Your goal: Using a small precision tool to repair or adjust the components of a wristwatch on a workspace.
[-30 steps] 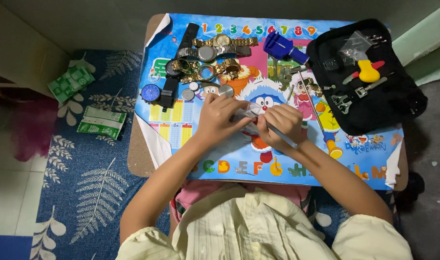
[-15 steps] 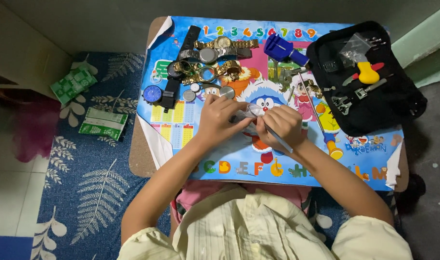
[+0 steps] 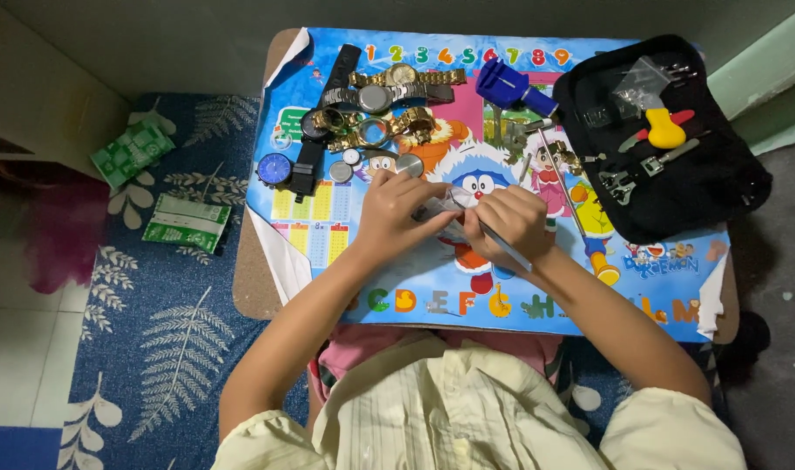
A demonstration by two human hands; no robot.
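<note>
Hands both at desk (image 3: 258, 287) centre: left hand (image 3: 395, 218) pinching 1 watch (image 3: 445, 207), right hand (image 3: 510, 224) closed round 1 thin tool (image 3: 506, 246), tip on the watch. Approx 6 more watches (image 3: 371, 117) behind, 1 black pouch (image 3: 719, 174) right, 2 green packs (image 3: 187, 223) on floor.

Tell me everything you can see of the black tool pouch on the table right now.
The black tool pouch lies unfolded flat at the table's far right corner, partly over the colourful cartoon mat. It looks like soft fabric. On it rest a tool with a red and yellow handle, a clear plastic bag and grey metal tools. Neither hand touches it; the right hand works to its left.
</note>
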